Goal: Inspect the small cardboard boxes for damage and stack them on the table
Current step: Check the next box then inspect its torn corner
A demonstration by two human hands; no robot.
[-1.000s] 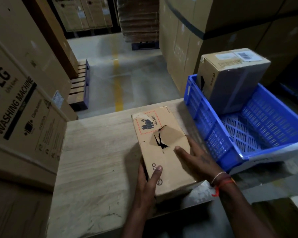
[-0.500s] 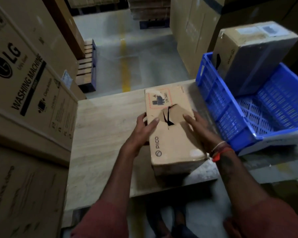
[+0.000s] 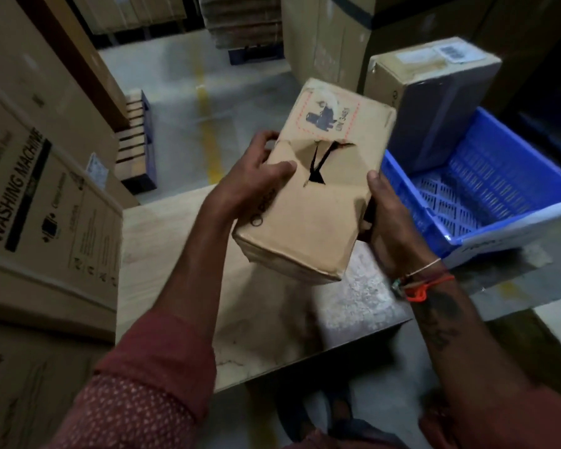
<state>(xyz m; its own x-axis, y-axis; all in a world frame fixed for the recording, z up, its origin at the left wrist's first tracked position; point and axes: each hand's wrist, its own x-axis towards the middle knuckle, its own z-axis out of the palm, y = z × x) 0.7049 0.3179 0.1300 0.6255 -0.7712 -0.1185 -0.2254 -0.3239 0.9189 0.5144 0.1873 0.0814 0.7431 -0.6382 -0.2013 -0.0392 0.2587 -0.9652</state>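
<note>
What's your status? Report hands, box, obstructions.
Left hand and right hand grip the torn cardboard box, held above the wooden table. Top face punctured and dented. Second box sits in the blue crate. Nothing obstructing.

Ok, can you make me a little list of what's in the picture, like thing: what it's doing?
small box: lifted above the table, tilted, top face torn and caved in
left hand: grips the box's left side, thumb on top
right hand: grips the box's right side
table: wooden, below the box
blue crate: at the table's right
second box: standing in the crate's far end
washing machine carton: on the left
</note>
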